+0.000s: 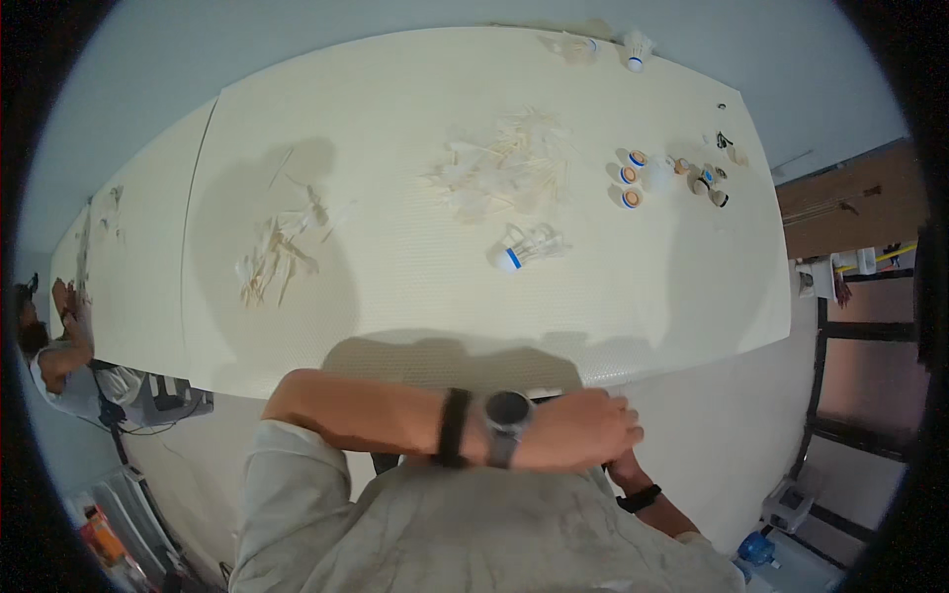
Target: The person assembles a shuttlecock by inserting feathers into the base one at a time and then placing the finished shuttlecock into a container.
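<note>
My left forearm crosses in front of my body, with a watch (507, 408) and a dark band on it. My left hand (585, 430) lies below the table's near edge, fingers curled over beside my right hand; what is in them, if anything, is hidden. Mostly covered by the left, my right hand (623, 466) shows only in part, so its fingers cannot be read. The nearest shuttlecock (529, 249), white with a blue band, lies on its side on the white table (415, 296). Beyond it spreads a pile of loose white feathers (504, 166).
A second feather pile (282, 252) lies on the left. Several cork shuttlecock bases (630, 176) and small parts sit on the right. Another shuttlecock (637, 51) stands at the far edge. A person (59, 356) is at the far left. A blue water bottle (758, 550) is at lower right.
</note>
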The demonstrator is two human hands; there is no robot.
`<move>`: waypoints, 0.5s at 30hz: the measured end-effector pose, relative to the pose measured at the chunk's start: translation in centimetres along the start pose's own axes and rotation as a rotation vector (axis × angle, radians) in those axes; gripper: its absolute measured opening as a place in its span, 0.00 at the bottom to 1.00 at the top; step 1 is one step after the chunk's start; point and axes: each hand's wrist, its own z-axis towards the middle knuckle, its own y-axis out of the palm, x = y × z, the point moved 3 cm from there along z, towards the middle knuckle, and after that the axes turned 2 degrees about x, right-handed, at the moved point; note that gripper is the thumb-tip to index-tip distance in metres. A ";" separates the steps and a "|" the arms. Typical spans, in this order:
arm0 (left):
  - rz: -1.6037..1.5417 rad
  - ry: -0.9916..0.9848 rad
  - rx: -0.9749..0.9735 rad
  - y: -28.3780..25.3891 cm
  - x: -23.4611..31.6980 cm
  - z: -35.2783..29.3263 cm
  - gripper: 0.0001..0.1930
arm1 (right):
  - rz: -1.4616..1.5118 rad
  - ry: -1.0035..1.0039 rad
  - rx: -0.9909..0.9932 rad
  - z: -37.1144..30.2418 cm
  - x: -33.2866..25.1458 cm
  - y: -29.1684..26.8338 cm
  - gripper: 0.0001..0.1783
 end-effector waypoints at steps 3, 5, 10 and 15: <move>0.192 0.146 -0.072 7.5 0.7 2.2 0.11 | -0.110 -0.007 0.007 0.3 0.0 -0.8 0.25; 0.199 0.124 -0.266 10.5 0.2 4.0 0.14 | -0.172 -0.013 0.043 0.4 0.6 -2.3 0.25; 0.315 0.026 -0.577 13.6 -1.0 4.5 0.24 | -0.148 -0.071 0.078 -0.7 -2.1 -1.0 0.24; 0.275 0.056 -0.477 15.8 -3.3 5.5 0.29 | -0.085 0.024 -0.075 -1.1 -0.5 -3.9 0.26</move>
